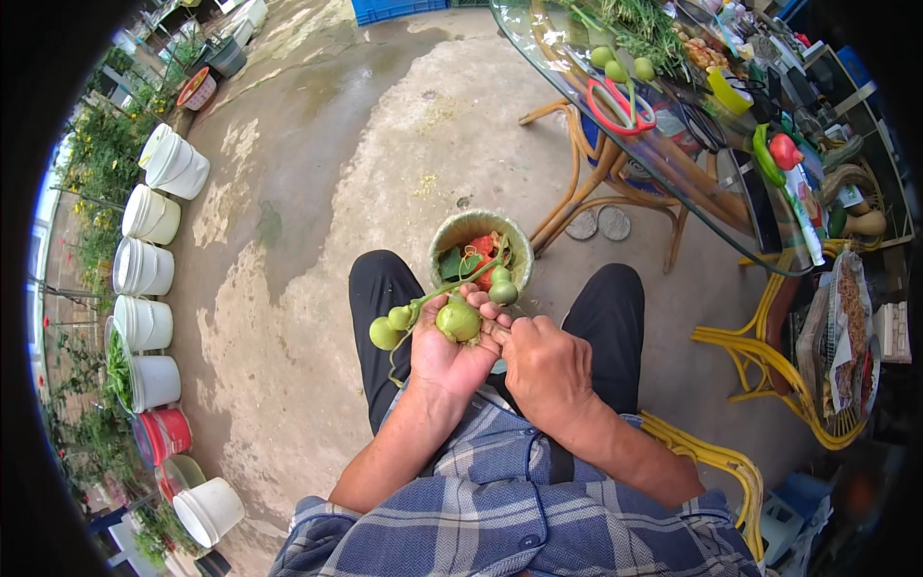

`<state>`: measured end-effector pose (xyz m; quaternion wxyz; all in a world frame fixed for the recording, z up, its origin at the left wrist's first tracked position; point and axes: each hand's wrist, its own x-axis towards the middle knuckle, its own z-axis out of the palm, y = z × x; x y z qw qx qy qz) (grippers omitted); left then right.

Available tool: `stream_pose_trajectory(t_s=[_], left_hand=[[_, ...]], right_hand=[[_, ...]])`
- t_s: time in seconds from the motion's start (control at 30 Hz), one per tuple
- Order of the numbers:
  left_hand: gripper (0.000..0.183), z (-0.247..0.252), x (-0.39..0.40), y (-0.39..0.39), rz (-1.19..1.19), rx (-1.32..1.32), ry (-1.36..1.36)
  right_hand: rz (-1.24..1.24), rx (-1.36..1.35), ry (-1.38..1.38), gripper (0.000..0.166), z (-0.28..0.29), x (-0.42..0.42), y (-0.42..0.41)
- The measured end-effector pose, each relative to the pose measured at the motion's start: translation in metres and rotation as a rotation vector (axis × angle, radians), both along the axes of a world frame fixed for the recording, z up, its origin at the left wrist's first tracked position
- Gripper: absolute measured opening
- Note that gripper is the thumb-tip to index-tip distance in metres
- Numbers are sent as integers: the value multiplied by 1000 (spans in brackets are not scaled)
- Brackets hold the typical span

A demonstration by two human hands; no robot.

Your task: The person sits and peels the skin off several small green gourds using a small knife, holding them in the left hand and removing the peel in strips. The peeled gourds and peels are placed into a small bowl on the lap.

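Note:
In the palm of my left hand point(443, 364), turned up, rests a round pale-green gourd point(457, 322). A green vine stem point(435, 293) runs across its fingers. Smaller gourds point(386, 333) hang at the left of the hand, and darker green ones point(503, 291) show beyond the fingertips. My right hand point(548, 363) is closed beside the gourd, its fingers pinching a thin brownish piece against the left fingers; what it is stays mostly hidden. Just beyond both hands stands a round lined bin point(465, 225), holding red and green scraps point(482, 249).
At upper right a glass-topped rattan table point(692, 205) carries red-handled scissors point(620, 108), small gourds point(615, 71), a green pepper point(766, 155) and a pomegranate point(785, 151). Yellow-framed chairs point(750, 360) stand at right. Several white buckets point(148, 267) line the planted left edge.

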<state>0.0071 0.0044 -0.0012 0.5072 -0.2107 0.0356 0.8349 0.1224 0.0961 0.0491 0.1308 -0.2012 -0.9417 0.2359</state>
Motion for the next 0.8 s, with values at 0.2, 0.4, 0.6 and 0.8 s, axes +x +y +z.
stream_pose_trajectory(t_s=[0.2, 0.4, 0.6, 0.8], left_hand=[[22, 1, -1, -2, -12, -10, -13], [25, 7, 4, 2, 29, -91, 56], [26, 4, -1, -1, 5, -75, -138], [27, 12, 3, 2, 51, -91, -72]], right_hand=[[83, 47, 43, 17, -2, 2, -8], [-11, -31, 31, 19, -4, -1, 1], [59, 0, 19, 16, -2, 3, -5], [30, 6, 60, 15, -3, 0, -1]])
